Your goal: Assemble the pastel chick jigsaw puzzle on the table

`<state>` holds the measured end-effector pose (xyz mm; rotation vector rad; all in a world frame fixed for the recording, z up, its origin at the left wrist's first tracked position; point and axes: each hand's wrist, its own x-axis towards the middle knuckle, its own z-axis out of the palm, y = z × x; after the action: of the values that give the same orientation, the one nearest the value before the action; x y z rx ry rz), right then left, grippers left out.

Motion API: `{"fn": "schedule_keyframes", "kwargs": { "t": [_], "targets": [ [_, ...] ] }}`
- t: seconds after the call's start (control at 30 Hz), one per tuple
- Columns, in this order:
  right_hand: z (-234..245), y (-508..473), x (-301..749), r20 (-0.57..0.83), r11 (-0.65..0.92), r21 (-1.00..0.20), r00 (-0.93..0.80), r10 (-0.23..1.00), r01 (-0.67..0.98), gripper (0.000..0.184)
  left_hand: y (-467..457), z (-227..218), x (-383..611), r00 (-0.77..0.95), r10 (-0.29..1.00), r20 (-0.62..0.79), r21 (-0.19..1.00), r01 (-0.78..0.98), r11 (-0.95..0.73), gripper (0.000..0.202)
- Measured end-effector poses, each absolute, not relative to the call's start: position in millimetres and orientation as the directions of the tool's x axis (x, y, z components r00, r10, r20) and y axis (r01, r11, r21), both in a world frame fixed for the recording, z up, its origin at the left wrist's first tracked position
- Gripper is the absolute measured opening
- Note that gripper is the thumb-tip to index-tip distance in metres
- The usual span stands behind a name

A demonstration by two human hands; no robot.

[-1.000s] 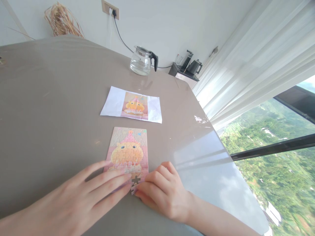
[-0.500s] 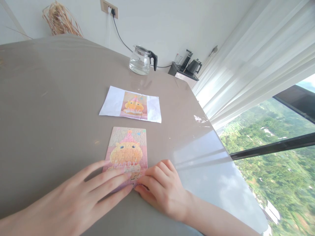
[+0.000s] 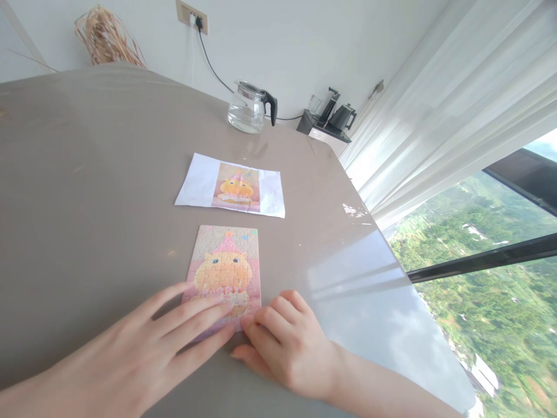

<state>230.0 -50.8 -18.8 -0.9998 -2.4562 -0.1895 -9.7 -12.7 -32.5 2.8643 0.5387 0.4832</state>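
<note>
A jigsaw puzzle (image 3: 224,270) lies on the table, its joined pieces showing a yellow cartoon animal in a pink party hat. My left hand (image 3: 169,342) rests open and flat, its spread fingers covering the puzzle's lower left part. At the lower right corner my right hand (image 3: 287,342) is curled, with the index fingertip pressing on the puzzle. The thumb sits below, apart from that finger, and nothing shows between them. Just beyond the puzzle lies a creased white sheet (image 3: 272,188) with a printed picture of the same animal.
A glass pot (image 3: 246,110) with clear liquid stands at the back of the grey-brown table (image 3: 108,174). Behind it, a dark kettle (image 3: 342,118) sits on a small cabinet. White curtains (image 3: 435,98) and a window run along the right.
My right thumb has drawn away from the index finger, down and left off the puzzle's edge. The gap seen near the lower right corner looks closed. My left hand has stayed almost still.
</note>
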Motion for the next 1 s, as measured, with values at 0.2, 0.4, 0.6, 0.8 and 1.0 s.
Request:
{"fn": "schedule_keyframes", "kwargs": {
  "t": [0.2, 0.4, 0.6, 0.8, 1.0],
  "targets": [
    [-20.3, -50.7, 230.9, 0.442, 0.747, -0.091, -0.645, 0.623, 0.659, 0.054, -6.6, -33.8, -15.1, 0.921, 0.302, 0.244, 0.172, 0.265, -0.949, 0.088],
    [-17.2, -49.0, 239.8, 0.459, 0.675, -0.357, -0.508, 0.729, 0.646, 0.043, -13.3, -37.1, -14.9, 0.800, 0.404, 0.444, 0.230, 0.334, -0.914, 0.077],
    [-10.3, -49.9, 255.9, 0.443, 0.561, -0.355, -0.394, 0.805, 0.747, 0.020, -4.1, -32.8, -22.1, 0.686, 0.615, 0.388, 0.246, 0.566, -0.787, 0.067],
    [-18.8, -42.0, 257.7, 0.304, 0.614, -0.258, -0.540, 0.785, 0.746, 0.050, 9.4, -38.6, -41.3, 0.668, 0.677, 0.310, 0.175, 0.659, -0.731, 0.069],
    [-21.1, -38.7, 248.0, 0.325, 0.633, -0.272, -0.550, 0.769, 0.725, 0.047, 4.5, -33.6, -32.8, 0.676, 0.671, 0.304, 0.199, 0.644, -0.739, 0.052]
  ]
}}
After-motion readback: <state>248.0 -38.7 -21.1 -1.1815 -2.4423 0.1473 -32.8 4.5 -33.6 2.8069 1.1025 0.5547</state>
